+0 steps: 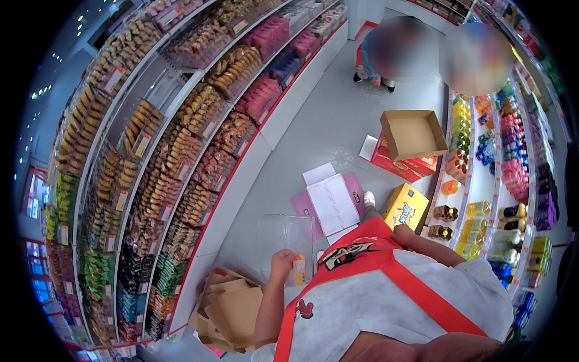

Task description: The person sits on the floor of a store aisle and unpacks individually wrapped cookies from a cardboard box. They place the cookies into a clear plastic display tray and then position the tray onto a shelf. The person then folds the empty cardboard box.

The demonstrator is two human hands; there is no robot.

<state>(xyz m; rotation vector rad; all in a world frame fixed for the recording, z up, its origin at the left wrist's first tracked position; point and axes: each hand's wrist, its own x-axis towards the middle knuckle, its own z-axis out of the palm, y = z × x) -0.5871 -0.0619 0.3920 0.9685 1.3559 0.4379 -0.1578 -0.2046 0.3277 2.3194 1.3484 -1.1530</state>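
My left hand (282, 264) grips the rim of a clear plastic bin (286, 217) with a yellow-and-white label (299, 270) on its near side. Low beside my red apron (357, 249), my right hand (404, 236) is at the near edge of a yellow printed carton (405, 207); its fingers are mostly hidden, and I cannot tell whether it holds the carton. Between the bin and the carton, a flattened white-and-purple cardboard box (334, 203) lies on the floor by my shoe.
An open brown tray box (414, 135) rests on a red carton (398, 163). Flattened brown cardboard (235, 312) is piled at lower left. Shelves of bagged snacks (181, 149) line the left, bottle shelves (470, 181) the right. A person (373, 68) is farther up the aisle.
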